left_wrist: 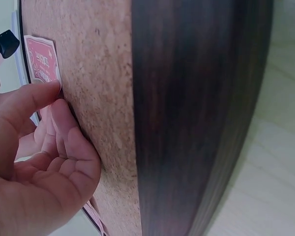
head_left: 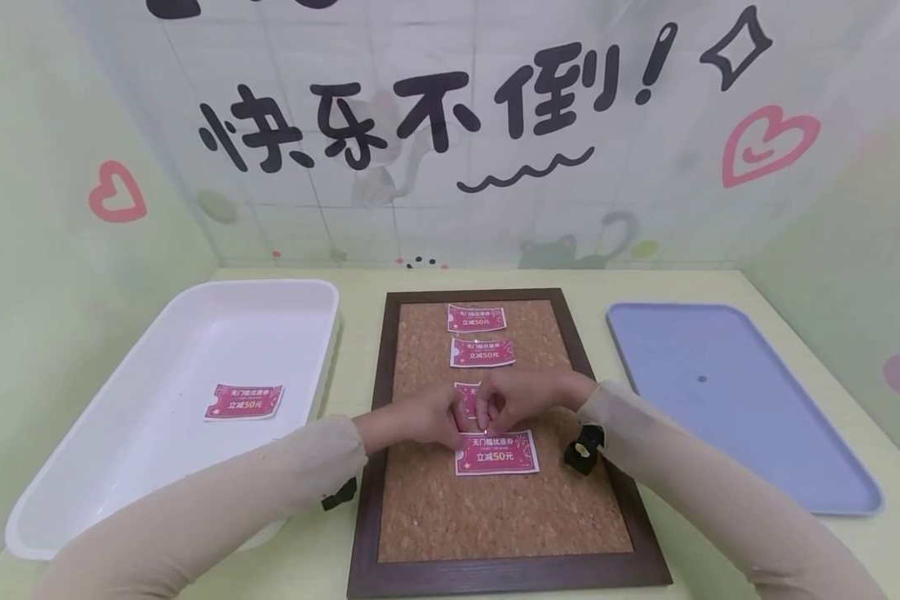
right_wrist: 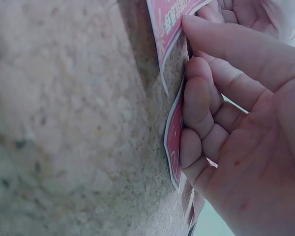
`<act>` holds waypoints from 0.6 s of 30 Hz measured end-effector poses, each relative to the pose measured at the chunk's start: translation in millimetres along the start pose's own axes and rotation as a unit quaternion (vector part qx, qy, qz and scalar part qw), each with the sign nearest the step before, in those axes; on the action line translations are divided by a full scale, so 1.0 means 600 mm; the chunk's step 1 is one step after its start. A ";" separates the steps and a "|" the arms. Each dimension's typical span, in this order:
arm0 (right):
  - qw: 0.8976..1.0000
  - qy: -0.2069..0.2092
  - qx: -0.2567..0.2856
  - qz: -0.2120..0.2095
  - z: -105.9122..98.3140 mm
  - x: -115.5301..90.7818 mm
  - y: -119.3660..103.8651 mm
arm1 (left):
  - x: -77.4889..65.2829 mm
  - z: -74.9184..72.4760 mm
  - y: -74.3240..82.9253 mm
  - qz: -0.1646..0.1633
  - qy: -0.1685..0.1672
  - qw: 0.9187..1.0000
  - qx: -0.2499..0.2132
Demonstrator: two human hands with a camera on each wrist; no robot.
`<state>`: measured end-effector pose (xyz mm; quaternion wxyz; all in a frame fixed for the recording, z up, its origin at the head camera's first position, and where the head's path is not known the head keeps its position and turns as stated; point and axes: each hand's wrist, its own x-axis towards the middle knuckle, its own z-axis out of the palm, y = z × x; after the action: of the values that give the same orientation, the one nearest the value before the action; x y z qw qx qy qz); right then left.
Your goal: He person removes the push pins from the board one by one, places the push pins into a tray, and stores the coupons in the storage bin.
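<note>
My left hand [head_left: 437,417] pinches the upper left corner of a pink printed coupon [head_left: 497,457] between thumb and index finger. The coupon lies on a framed cork board [head_left: 435,521]. Against its top edge, the curled fingers of my right hand [head_left: 513,397] pinch what looks like a small shiny pin [head_left: 486,432], mostly hidden by the fingertips. In the right wrist view, the thumb meets the edge of the coupon [right_wrist: 171,22], and the lower fingers touch another coupon [right_wrist: 174,140]. Both hands partly cover that coupon in the head view.
Two more coupons, an upper one [head_left: 477,318] and a lower one [head_left: 482,352], are in line farther up the board. Left of it stands a white tray [head_left: 195,333] holding one coupon [head_left: 244,402]. A blue tray [head_left: 701,333] lies to the right.
</note>
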<state>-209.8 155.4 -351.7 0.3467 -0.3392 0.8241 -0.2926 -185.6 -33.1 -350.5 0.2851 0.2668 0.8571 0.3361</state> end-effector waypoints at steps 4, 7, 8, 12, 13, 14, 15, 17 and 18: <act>1.000 0.001 -0.006 0.004 0.000 0.000 -0.002 | 0.001 0.000 -0.001 -0.001 0.000 1.000 0.000; 1.000 0.000 -0.009 0.010 0.001 0.000 -0.003 | 0.001 0.001 -0.002 0.003 0.000 1.000 0.002; 1.000 0.000 -0.010 0.011 0.001 0.000 -0.003 | 0.001 0.001 -0.002 0.003 0.000 1.000 0.003; 1.000 0.001 -0.010 0.015 0.001 -0.001 -0.005 | 0.000 0.000 -0.001 0.001 -0.002 1.000 0.008; 1.000 0.000 -0.008 0.015 0.001 -0.001 -0.005 | 0.000 -0.001 -0.001 0.002 -0.002 1.000 0.008; 1.000 0.000 -0.006 0.017 0.000 -0.001 -0.006 | 0.000 -0.001 -0.002 0.002 -0.002 1.000 0.008; 1.000 -0.001 -0.004 0.018 0.000 -0.001 -0.007 | 0.000 -0.001 -0.001 0.002 -0.002 1.000 0.008; 1.000 -0.003 -0.001 0.022 -0.002 -0.002 -0.008 | 0.000 -0.001 -0.001 0.002 -0.003 1.000 0.008; 1.000 -0.003 -0.002 0.025 -0.002 -0.002 -0.009 | 0.000 -0.001 -0.001 0.000 -0.003 1.000 0.007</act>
<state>-208.2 153.5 -346.5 0.3556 -0.3199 0.8320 -0.2809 -186.5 -33.8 -350.4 0.2855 0.2702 0.8586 0.3291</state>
